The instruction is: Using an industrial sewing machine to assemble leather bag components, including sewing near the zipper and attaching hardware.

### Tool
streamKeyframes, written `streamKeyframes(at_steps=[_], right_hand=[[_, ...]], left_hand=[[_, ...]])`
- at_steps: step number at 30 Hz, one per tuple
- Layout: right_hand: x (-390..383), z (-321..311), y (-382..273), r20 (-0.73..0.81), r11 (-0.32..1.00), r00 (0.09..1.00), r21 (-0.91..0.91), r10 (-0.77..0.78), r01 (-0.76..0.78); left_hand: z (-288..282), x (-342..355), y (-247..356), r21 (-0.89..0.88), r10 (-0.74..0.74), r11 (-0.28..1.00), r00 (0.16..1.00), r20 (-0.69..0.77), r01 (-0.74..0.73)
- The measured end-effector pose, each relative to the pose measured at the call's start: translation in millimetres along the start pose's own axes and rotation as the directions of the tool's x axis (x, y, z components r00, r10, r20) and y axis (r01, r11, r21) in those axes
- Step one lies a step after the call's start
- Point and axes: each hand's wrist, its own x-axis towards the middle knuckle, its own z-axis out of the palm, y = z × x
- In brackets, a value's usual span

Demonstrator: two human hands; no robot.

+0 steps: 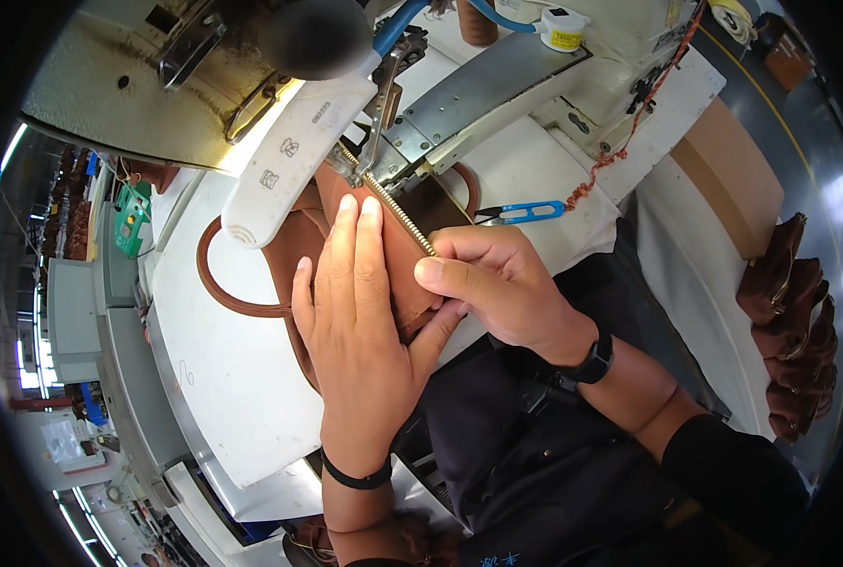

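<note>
L hand [355, 293] lying flat, fingers extended, on brown leather bag [398, 260]; R hand [502, 283] pinching gold zip [400, 216] btwn thumb & index. Bag lying under L fingers, zip running from R pinch twd presser ft [356, 176].

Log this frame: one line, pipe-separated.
left hand: flat on brown leather bag | right hand: pinching gold-toothed metal zipper at near end | nearby: blue-handled thread snips right of bag
</note>
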Motion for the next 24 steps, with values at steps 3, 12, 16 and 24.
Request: streamKeyframes(at_steps=[3,12,16,24], right_hand=[[3.5,-1.6,1.1,0.016,0.999,0.999,-0.035,-0.028,0.029],[18.1,-1.0,3.1,0.018,0.999,1.0,-0.037,-0.009,0.01],[20.1,3.7,2.5,-0.014,0.999,1.0,-0.044,-0.026,0.026],[34.9,5.8,-2.2,-0.038,0.985,0.999,-0.174,0.003,-0.009]], left_hand=[[-1.9,2.5,-1.7,0.006,0.003,1.0,1.0,0.004,-0.003],[9.2,7.0,-6.4,-0.023,0.03,0.999,0.994,-0.102,-0.033],[21.1,-2.1,-4.1,-0.07,0.021,0.997,0.968,-0.251,-0.04],[37.0,6.5,-19.0,-0.22,-0.027,0.974,0.942,-0.334,-0.05]])
